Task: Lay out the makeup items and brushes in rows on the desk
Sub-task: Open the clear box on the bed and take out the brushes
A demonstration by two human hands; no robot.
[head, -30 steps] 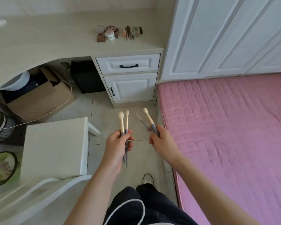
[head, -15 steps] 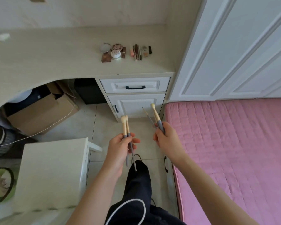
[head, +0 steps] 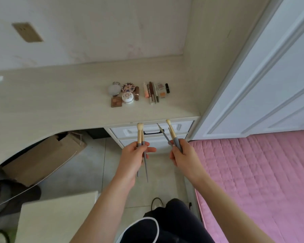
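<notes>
My left hand [head: 132,159] grips two makeup brushes [head: 140,133] with pale heads up and grey handles hanging below the fist. My right hand [head: 182,156] holds more brushes [head: 172,133], one fluffy-tipped and one thin and angled. Both hands hover in front of the drawers, just short of the pale desk [head: 60,95]. On the desk lie round compacts and a small palette [head: 123,94] in one cluster, and beside it a row of pencils, tubes and small pans [head: 154,92].
White drawers [head: 151,131] sit under the desk's right end. A white wardrobe [head: 270,76] stands at right above a pink bed [head: 261,181]. A cardboard box [head: 47,155] lies under the desk. A white stool [head: 56,220] is at lower left.
The view has moved closer to the desk and tilted up. Both hands, still holding the brushes, are now nearer the desk's front edge.
</notes>
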